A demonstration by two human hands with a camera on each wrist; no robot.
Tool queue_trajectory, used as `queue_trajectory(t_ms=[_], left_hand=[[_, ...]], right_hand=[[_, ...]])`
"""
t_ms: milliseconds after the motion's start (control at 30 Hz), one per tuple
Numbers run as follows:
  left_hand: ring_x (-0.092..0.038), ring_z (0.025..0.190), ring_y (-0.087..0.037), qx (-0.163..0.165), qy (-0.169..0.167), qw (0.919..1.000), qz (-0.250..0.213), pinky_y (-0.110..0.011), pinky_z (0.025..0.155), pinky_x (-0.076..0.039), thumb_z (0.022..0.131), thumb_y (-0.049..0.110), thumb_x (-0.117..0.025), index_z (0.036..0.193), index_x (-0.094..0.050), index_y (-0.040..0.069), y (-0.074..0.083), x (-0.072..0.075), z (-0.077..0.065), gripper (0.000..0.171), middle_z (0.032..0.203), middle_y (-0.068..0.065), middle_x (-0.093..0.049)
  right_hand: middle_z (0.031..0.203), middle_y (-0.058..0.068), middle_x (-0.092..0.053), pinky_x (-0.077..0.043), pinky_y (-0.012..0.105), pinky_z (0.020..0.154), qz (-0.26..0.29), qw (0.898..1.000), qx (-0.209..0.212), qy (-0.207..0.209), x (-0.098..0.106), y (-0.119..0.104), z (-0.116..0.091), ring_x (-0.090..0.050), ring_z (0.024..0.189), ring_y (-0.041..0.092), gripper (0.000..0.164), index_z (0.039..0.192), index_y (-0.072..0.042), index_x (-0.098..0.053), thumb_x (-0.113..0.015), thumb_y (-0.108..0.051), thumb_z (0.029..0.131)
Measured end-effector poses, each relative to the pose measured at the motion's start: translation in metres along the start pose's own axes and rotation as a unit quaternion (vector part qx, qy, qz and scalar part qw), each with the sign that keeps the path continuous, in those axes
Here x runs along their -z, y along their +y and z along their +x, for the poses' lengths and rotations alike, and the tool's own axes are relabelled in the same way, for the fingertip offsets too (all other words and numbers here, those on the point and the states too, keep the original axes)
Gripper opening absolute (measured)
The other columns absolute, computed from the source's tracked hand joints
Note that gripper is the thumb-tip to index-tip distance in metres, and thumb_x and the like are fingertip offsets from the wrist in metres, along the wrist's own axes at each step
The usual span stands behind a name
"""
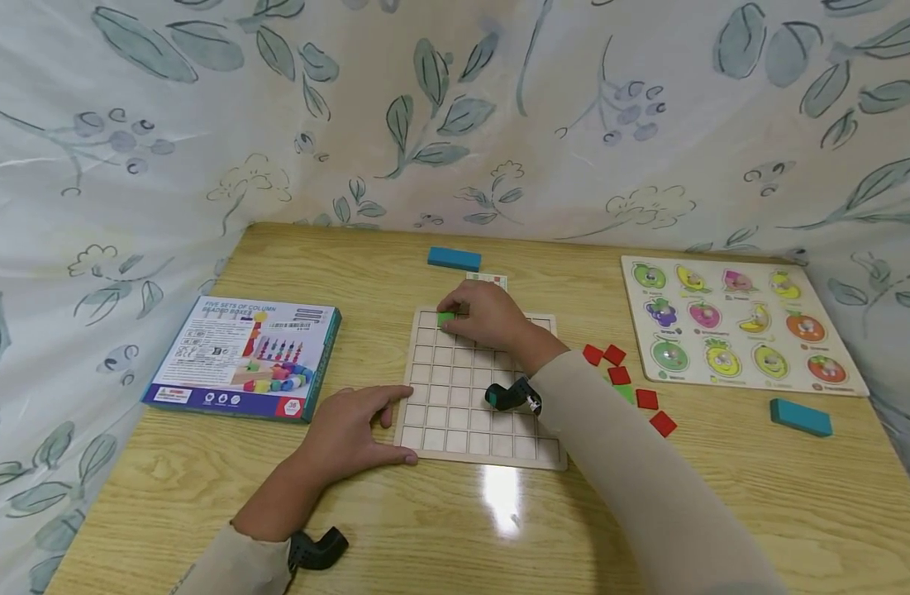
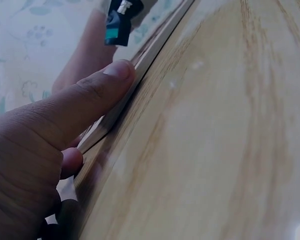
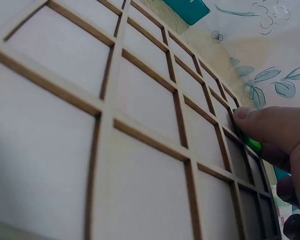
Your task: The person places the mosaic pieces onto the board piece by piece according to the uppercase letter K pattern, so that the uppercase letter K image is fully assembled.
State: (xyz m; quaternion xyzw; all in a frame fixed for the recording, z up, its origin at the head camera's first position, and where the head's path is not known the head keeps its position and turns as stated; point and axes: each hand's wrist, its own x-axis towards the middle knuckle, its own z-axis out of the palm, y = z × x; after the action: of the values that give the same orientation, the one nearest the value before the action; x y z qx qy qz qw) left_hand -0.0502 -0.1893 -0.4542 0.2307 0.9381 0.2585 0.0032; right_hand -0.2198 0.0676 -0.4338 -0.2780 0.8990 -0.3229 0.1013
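At the far left corner of the wooden grid board (image 1: 459,376), my right hand (image 1: 492,314) pinches a green square tile (image 1: 445,318) between thumb and fingers. In the right wrist view the same tile (image 3: 252,144) shows under the thumb, right at the grid's edge cells. My left hand (image 1: 350,434) rests at the board's near left corner, its index fingertip on the left edge and its thumb along the front edge. The left wrist view shows the straight thumb (image 2: 97,90) against the board's side. Beyond the right hand lies a small pattern card (image 1: 492,278), partly covered.
Several red tiles (image 1: 646,399) and a green tile (image 1: 624,392) lie right of the board. A fruit puzzle board (image 1: 737,322) stands farther right, a boxed bead set (image 1: 242,355) at left. Blue blocks (image 1: 455,259) lie at the back and at right (image 1: 800,417).
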Motion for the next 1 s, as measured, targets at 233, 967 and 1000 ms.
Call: queue_trajectory(t_ms=[233, 967, 1000], left_hand=[[-0.042, 0.066, 0.001, -0.016, 0.012, 0.9998, -0.008, -0.031, 0.072, -0.041, 0.067, 0.066, -0.095, 0.134, -0.072, 0.02, 0.0, -0.001, 0.0, 0.084, 0.083, 0.022, -0.052], [-0.044, 0.073, -0.003, -0.014, 0.026, 0.999, -0.034, -0.032, 0.076, -0.043, 0.072, 0.057, -0.097, 0.129, -0.074, 0.015, -0.003, -0.001, 0.0, 0.074, 0.083, 0.019, -0.051], [-0.043, 0.072, -0.003, -0.015, 0.027, 0.9989, -0.034, -0.034, 0.078, -0.042, 0.071, 0.057, -0.097, 0.129, -0.074, 0.016, -0.003, -0.001, 0.0, 0.074, 0.081, 0.018, -0.049]], right_hand=[[0.119, -0.001, -0.071, -0.051, 0.041, 0.097, 0.019, 1.0, -0.004, 0.012, 0.002, 0.006, -0.005, -0.065, 0.106, 0.018, 0.03, 0.125, -0.016, -0.08, -0.082, -0.028, 0.097], [0.114, 0.004, -0.072, -0.047, 0.041, 0.079, 0.092, 0.993, 0.015, 0.076, 0.034, 0.013, -0.054, -0.058, 0.095, 0.026, 0.029, 0.122, -0.011, -0.081, -0.083, -0.023, 0.096], [0.114, 0.004, -0.072, -0.047, 0.041, 0.079, 0.096, 0.992, 0.012, 0.078, 0.036, 0.015, -0.058, -0.058, 0.095, 0.027, 0.029, 0.122, -0.011, -0.081, -0.083, -0.023, 0.096]])
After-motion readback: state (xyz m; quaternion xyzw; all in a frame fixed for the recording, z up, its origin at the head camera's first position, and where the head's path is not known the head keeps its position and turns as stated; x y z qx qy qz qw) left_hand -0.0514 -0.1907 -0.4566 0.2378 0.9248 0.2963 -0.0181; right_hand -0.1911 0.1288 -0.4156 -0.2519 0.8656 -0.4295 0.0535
